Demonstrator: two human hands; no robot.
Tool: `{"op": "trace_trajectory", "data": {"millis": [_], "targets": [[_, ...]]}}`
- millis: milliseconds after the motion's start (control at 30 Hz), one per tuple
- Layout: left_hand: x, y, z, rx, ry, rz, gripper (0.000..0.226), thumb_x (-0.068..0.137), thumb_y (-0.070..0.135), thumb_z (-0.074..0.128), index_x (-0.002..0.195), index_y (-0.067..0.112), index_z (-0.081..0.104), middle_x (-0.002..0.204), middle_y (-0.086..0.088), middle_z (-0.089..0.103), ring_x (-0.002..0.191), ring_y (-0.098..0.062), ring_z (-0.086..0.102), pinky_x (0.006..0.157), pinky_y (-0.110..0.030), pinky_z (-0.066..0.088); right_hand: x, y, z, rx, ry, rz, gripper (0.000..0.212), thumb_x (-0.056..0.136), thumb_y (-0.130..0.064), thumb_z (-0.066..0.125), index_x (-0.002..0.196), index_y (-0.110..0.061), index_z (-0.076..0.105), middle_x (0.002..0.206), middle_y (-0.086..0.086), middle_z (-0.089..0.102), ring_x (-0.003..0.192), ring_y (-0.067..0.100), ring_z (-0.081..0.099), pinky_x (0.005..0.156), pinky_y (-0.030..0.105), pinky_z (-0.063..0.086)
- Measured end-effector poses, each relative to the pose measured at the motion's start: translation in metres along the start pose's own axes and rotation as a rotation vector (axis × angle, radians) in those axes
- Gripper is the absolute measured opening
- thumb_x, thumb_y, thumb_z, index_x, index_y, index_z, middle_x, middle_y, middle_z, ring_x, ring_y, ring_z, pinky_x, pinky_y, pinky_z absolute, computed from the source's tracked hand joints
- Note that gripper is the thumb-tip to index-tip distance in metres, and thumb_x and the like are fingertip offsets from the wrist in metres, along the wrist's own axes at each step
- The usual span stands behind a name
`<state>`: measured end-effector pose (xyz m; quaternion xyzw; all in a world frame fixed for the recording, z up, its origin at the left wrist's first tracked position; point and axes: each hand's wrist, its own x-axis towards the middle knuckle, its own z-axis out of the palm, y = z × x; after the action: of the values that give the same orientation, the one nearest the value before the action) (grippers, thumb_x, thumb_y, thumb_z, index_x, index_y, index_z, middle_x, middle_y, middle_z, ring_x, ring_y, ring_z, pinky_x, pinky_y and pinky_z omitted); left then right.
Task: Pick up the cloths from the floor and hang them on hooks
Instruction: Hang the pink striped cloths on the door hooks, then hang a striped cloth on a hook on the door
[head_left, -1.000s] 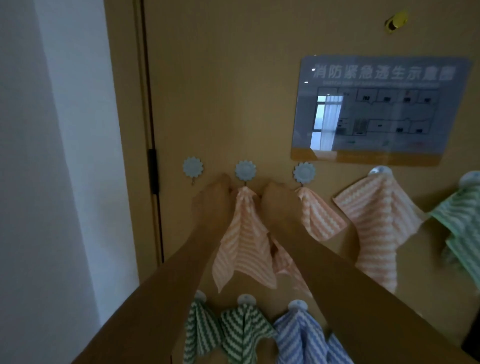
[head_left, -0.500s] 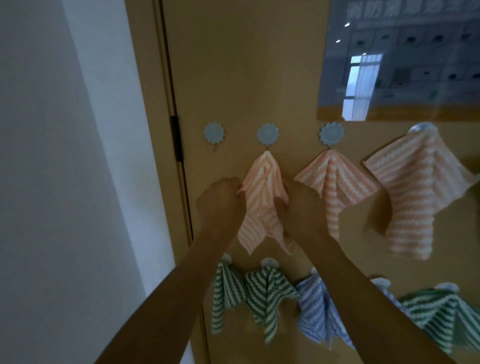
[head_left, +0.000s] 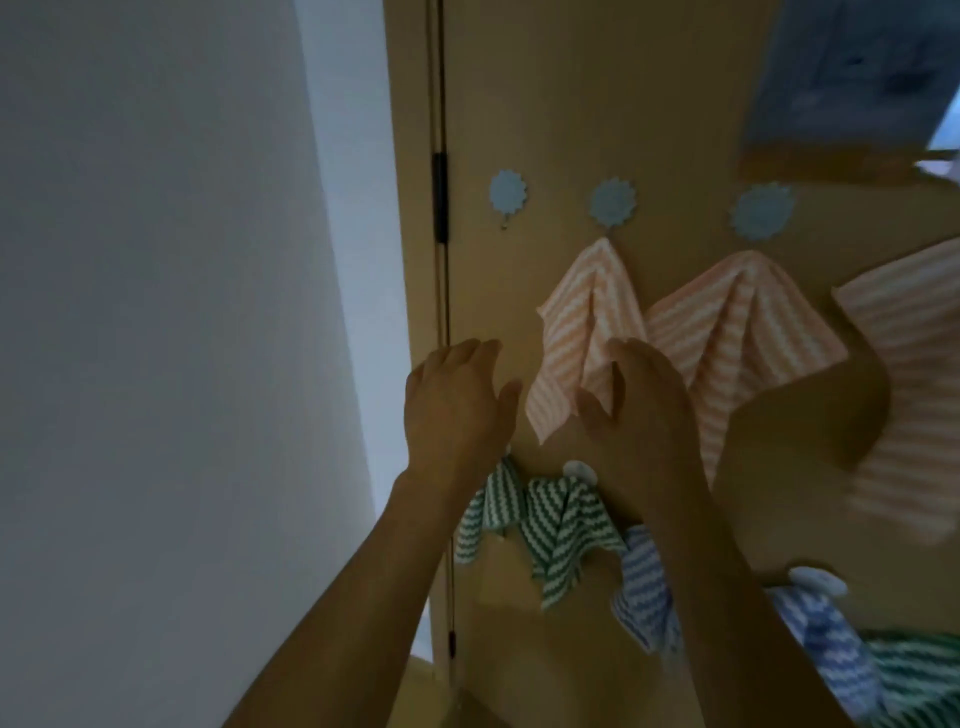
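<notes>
Releasing since earlier: left hand (head_left: 454, 410) and right hand (head_left: 641, 410) fingers now spread, off pink cloth (head_left: 582, 332) on hook (head_left: 613, 202).

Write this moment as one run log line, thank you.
left hand: open | right hand: open | orange cloth: hung | leftmost hook: free

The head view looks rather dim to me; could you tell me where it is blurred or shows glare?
Head view: dim overall, the door brownish; sharpest around the left hand, right hand and the orange striped cloth between them; right edge smeared, the far-right orange cloth soft; glare on the wall sign hides its print; the white wall is evenly grey.
</notes>
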<state>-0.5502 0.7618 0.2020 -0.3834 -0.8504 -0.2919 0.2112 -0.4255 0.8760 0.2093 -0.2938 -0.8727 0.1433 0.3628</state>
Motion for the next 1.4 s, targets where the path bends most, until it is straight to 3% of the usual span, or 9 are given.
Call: {"op": "trace_trajectory", "data": {"millis": [133,300,400,533,600,733,833,1133,1400], "targets": [[-0.040,0.001,-0.006,0.069,0.007,-0.099,0.051,0.096,0.048,0.049,0.141,0.025,0.049,0.142,0.003,0.053,0.131,-0.020,0.046,0.108,-0.036,0.034,-0.025,-0.004,0.000,0.103,-0.092,-0.052,0.059,0.093,-0.029,0.060,0.145,-0.011,0.039,0.153,0.009,0.034,0.143,0.023,0.027,0.115,0.034,0.026],[-0.097,-0.007,-0.018,0.164,0.013,-0.255,0.053,0.095,0.050,0.049,0.142,0.026,0.047,0.144,0.002,0.051,0.135,-0.019,0.043,0.114,-0.038,0.029,-0.061,-0.019,0.014,0.213,-0.256,-0.101,0.056,0.094,-0.030,0.060,0.142,-0.010,0.042,0.148,0.009,0.042,0.135,0.022,0.038,0.108,0.021,0.022],[-0.134,-0.013,-0.032,0.215,0.011,-0.357,0.053,0.096,0.049,0.049,0.144,0.027,0.045,0.146,0.001,0.049,0.137,-0.020,0.041,0.116,-0.039,0.028,-0.088,-0.035,0.020,0.323,-0.274,-0.205,0.055,0.088,-0.020,0.069,0.136,-0.002,0.050,0.142,0.016,0.048,0.132,0.030,0.043,0.108,0.027,0.028],[-0.182,-0.025,-0.058,0.273,0.039,-0.483,0.053,0.097,0.048,0.050,0.144,0.026,0.045,0.147,0.001,0.049,0.138,-0.019,0.040,0.116,-0.039,0.027,-0.117,-0.067,0.033,0.312,-0.487,-0.219,0.061,0.093,-0.038,0.059,0.146,-0.021,0.037,0.153,0.002,0.036,0.141,0.021,0.032,0.114,0.040,0.033],[-0.206,-0.030,-0.074,0.289,0.067,-0.544,0.052,0.097,0.048,0.050,0.144,0.026,0.045,0.147,0.001,0.048,0.138,-0.019,0.039,0.116,-0.039,0.027,-0.134,-0.082,0.038,0.350,-0.566,-0.271,0.062,0.094,-0.042,0.056,0.149,-0.026,0.032,0.156,-0.003,0.030,0.144,0.015,0.026,0.116,0.035,0.029],[-0.257,-0.042,-0.109,0.356,0.100,-0.658,0.052,0.097,0.048,0.049,0.144,0.026,0.045,0.147,0.001,0.047,0.139,-0.019,0.038,0.116,-0.039,0.026,-0.176,-0.110,0.037,0.426,-0.661,-0.372,0.060,0.094,-0.043,0.055,0.148,-0.032,0.031,0.155,-0.009,0.030,0.142,0.012,0.028,0.103,0.023,0.027],[-0.298,-0.050,-0.140,0.425,0.113,-0.749,0.053,0.097,0.049,0.047,0.145,0.028,0.043,0.149,0.002,0.045,0.140,-0.018,0.035,0.117,-0.042,0.025,-0.208,-0.138,0.035,0.431,-0.751,-0.445,0.059,0.095,-0.042,0.055,0.148,-0.032,0.031,0.155,-0.008,0.031,0.141,0.013,0.030,0.107,0.027,0.032],[-0.460,-0.060,-0.253,0.566,0.129,-0.993,0.056,0.097,0.054,0.041,0.148,0.031,0.036,0.156,0.002,0.034,0.146,-0.021,0.024,0.121,-0.045,0.016,-0.360,-0.239,0.002,0.492,-0.978,-0.708,0.061,0.094,-0.042,0.057,0.149,-0.032,0.031,0.156,-0.008,0.029,0.142,0.014,0.028,0.114,0.034,0.032],[-0.622,-0.046,-0.347,0.637,0.214,-1.236,0.057,0.097,0.055,0.041,0.149,0.032,0.033,0.158,0.001,0.030,0.147,-0.021,0.021,0.121,-0.043,0.016,-0.514,-0.321,-0.043,0.541,-1.146,-0.944,0.063,0.093,-0.043,0.058,0.149,-0.033,0.030,0.155,-0.007,0.029,0.141,0.014,0.029,0.111,0.032,0.032]]}}
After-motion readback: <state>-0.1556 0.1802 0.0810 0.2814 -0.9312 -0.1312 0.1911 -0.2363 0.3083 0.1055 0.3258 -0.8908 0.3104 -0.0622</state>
